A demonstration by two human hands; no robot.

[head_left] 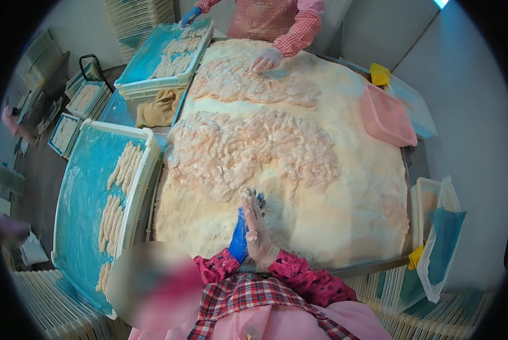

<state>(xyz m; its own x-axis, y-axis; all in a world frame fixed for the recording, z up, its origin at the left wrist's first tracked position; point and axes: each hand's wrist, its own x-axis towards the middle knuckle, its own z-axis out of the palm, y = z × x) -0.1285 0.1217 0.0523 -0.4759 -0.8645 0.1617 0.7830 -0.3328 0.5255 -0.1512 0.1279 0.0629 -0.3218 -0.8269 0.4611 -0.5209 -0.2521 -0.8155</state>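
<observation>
My left hand (238, 239), in a blue glove, and my right hand (258, 242), in a thin clear glove, press palm to palm at the near edge of the table. Their fingers point away from me, stretched out and dusted with powder. Whatever may lie between the palms is hidden. Just beyond the fingertips spreads a wet heap of pale pink raw meat pieces (248, 144). It rests on a thick layer of cream-white flour-like powder (356, 204), which also surrounds my hands.
Left stands a white-rimmed tray (75, 209) with rows of coated strips (112, 218); another tray (130, 73) lies beyond it, near a brown cloth (159, 109). Across the table a co-worker's gloved hand (267, 59) touches a second meat heap (254, 82). A pink basket (385, 116) sits right.
</observation>
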